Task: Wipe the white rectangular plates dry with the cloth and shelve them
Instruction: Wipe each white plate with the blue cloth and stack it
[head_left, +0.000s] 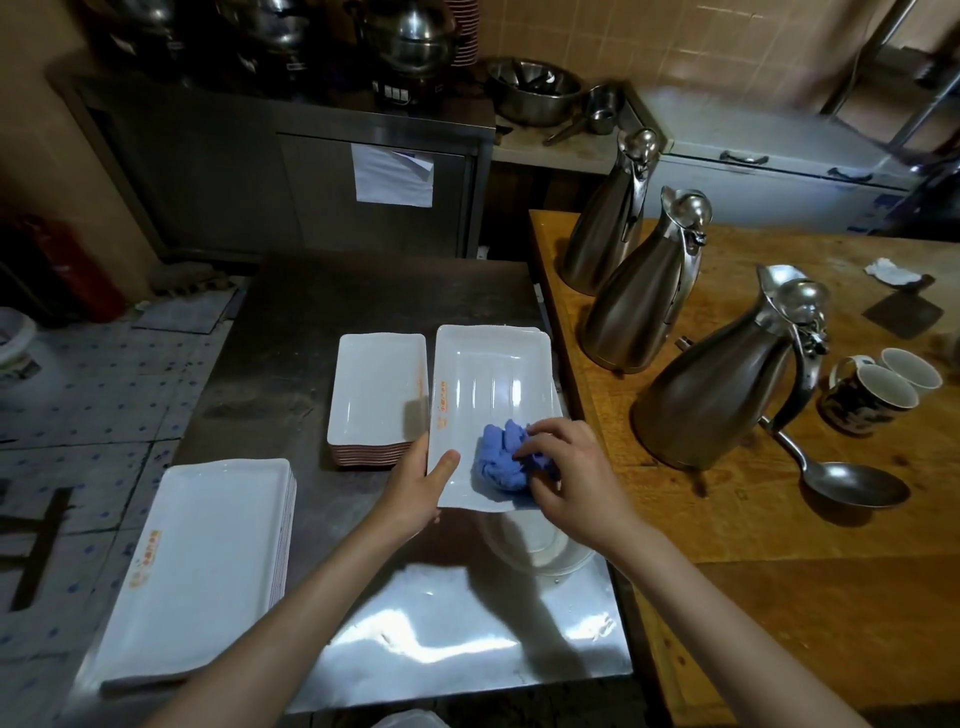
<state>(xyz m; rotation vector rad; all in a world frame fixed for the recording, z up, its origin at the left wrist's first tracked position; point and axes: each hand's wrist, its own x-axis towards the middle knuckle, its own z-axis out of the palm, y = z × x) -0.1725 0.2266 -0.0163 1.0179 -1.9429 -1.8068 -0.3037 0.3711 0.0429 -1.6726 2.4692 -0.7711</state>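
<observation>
Fingers of the right hand (563, 475) are curled onto a bunched blue cloth (501, 460), which is pressed against the inner surface of a white rectangular plate (488, 384). The plate is held at its near left corner by the left hand (421, 486), thumb on the upper face and the remaining fingers beneath, out of view. It is noted that the plate appears lifted at its near end above the steel tabletop (291, 322), over what seems to be another plate edge at the far right and a round clear basin (540, 551) below.

Progress is judged as partial. Wiping of the held plate is in hand, with the cloth at the near right portion; the far portion shows glare, and dryness cannot be confirmed. Two stacks are recorded on the tabletop: a smaller stack with reddish undersides (379, 395) just left of the held plate, and a larger stack (202, 566) near the left edge. Which stack is wiped and which is pending cannot be told. No shelf holding plates is seen, so shelving is judged not yet done.

Three steel jugs (644, 306) stand on the adjoining wooden tabletop (779, 545), clear of the work.
</observation>
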